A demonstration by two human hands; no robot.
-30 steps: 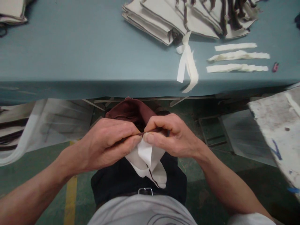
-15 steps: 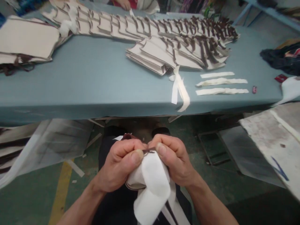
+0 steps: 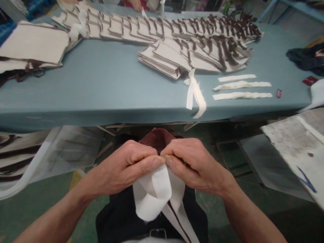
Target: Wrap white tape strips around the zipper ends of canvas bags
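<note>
My left hand and my right hand meet over my lap, thumbs and fingers pinched close together. Both grip the top edge of a beige cloth piece, whose dark brown trim runs downward. From between the thumbs hangs a looped white strip. Just beyond my fingers stands a reddish-brown fabric part, apparently joined to the same piece. The fingertips hide the exact spot being gripped.
Overlapping beige cloth pieces with brown edges lie across the table, with another stack at left. Cream strips lie front right. A white-rimmed bin stands lower left, and a worn board right. Another person's hand shows at the far edge.
My hands have come together at the fingertips, covering the brown edge that showed between them. The reddish-brown part has risen into view behind them, and the white strip has shifted left.
</note>
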